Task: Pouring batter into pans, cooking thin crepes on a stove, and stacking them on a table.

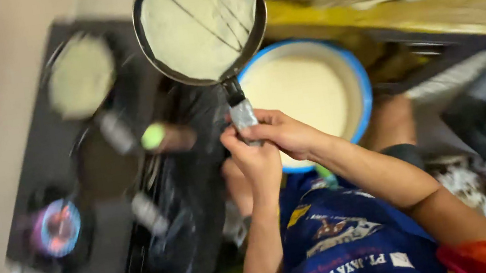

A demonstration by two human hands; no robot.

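Both hands close on the handle (244, 114) of a small black pan (201, 25) coated with pale batter: the left hand (257, 161) has its grip wrapped tight around the lower handle, the right hand (285, 132) clamped over it just above. The pan hangs directly above a blue-rimmed bowl of batter (306, 92). Left of the bowl, a dark stove (40, 178) carries a second pan (81, 75) and a lit burner (59, 227).
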